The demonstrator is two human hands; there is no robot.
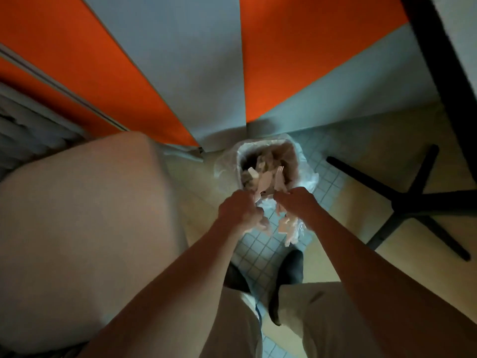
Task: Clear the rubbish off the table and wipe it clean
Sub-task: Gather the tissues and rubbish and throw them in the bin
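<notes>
Rubbish disposal step in hand, judged from the position over the bin (268, 161). Stood at a lined bin on the floor, in the corner against orange and grey wall panels. Held both hands just above the near rim. Left hand (238, 211) curled around crumpled pale scraps (264, 223). Right hand (296, 202) curled around a bundle of white plastic cutlery and wrapper (291, 228), part of it hanging below the fist. Fork (279, 174) seen standing up inside the bin among brownish crumpled waste; could not tell whether touched by the fingers.

Next move, as judged: loosen both grips directly over the opening so that nothing lands on the tiles (260, 251); then return to the table for wiping. Wiping not yet begun, as far as shown; no cloth in view.

Materials noted: thin, translucent, wrinkled bin liner (307, 177) folded over the rim; rigid, glossy, light cutlery; soft, creased scraps; small square floor tiles with pale grout. Black cross-shaped table base (413, 200) to the right, matt and hard. Large smooth rounded beige surface (85, 228) on the left, material unclear.
</notes>
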